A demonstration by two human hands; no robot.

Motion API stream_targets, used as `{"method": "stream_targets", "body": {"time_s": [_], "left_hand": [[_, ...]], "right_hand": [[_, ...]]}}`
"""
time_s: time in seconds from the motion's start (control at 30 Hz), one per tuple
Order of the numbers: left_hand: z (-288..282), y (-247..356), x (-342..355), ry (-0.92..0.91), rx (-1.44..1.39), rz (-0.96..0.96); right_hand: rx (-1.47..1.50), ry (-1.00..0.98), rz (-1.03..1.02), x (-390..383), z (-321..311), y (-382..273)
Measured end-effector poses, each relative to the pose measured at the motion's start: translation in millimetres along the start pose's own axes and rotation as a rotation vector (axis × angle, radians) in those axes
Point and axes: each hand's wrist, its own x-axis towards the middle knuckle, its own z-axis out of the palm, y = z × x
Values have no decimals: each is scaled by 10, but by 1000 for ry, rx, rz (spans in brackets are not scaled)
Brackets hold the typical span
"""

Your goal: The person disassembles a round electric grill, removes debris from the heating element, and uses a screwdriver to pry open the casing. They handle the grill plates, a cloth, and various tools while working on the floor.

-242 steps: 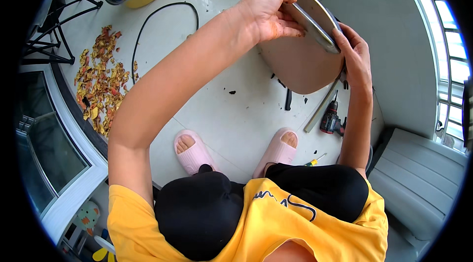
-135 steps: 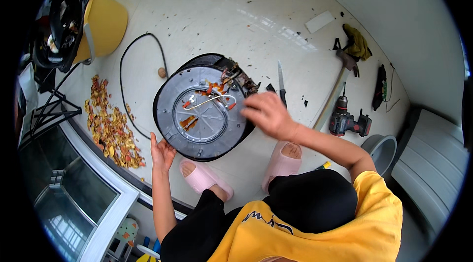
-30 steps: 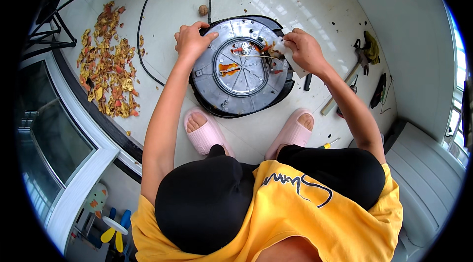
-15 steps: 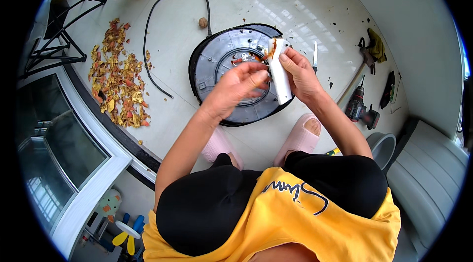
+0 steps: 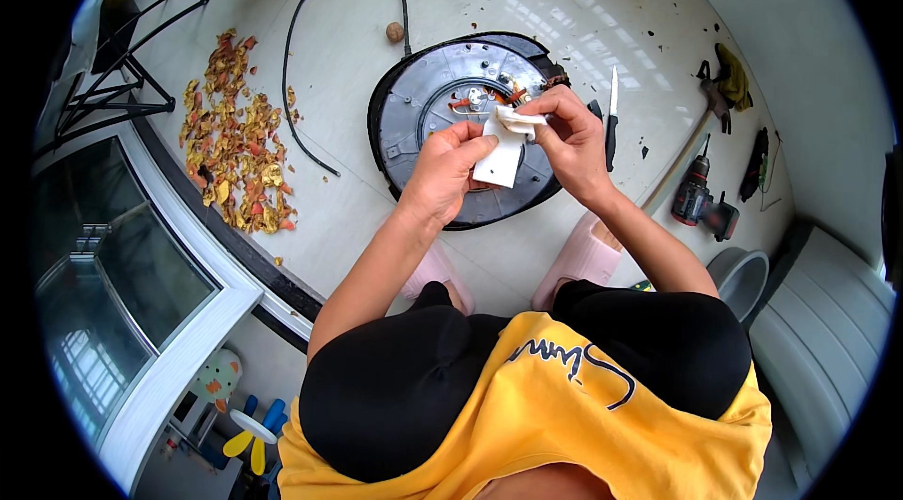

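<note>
My left hand (image 5: pixel 444 171) is closed on the edge of a flat white rectangular piece (image 5: pixel 500 161), which has a small dark spot near its lower end. My right hand (image 5: pixel 576 150) pinches a crumpled white tissue-like wad (image 5: pixel 519 118) against the piece's upper end. I cannot tell whether the wad is separate or part of it. Both hands are above a round dark appliance base (image 5: pixel 406 110) lying with its inside showing. Red wires and small parts (image 5: pixel 475 103) sit in its middle ring, partly hidden by my hands. A black cord leaves its top edge.
Right of the base lie a knife (image 5: pixel 612 124), a cordless drill (image 5: pixel 693 191), a hammer (image 5: pixel 717 108) and a grey bucket (image 5: pixel 740 276). A heap of dry peel-like scraps (image 5: pixel 240 147) is on the left. The cord (image 5: pixel 290 58) curves across the floor beside a brown ball (image 5: pixel 394 31).
My left hand, loose before, now grips the white piece. The piece has shifted left and tilted the other way. My right hand has moved to its top, with the crumpled wad now visible.
</note>
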Motion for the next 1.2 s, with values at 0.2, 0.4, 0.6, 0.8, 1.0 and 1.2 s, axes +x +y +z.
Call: {"method": "stream_targets", "body": {"time_s": [0.2,0.4,0.6,0.8,1.0,1.2], "left_hand": [[-143,82,-43,-220,-316,-78],[-264,-76,-156,-52,94,-13],[-632,-310,-332,458,670,420],[-631,-17,-159,504,1341,1004],[-771,116,-57,298,1724,1056],[-731,91,46,290,1775,1033]], "right_hand": [[-435,-11,-451,-12,6,-71],[-603,-146,-623,-204,171,-39],[-553,-280,-328,-419,198,121],[-749,-293,-480,-316,177,371],[-920,-382,-529,-365,160,490],[-1002,-383,-532,-381,168,584]]}}
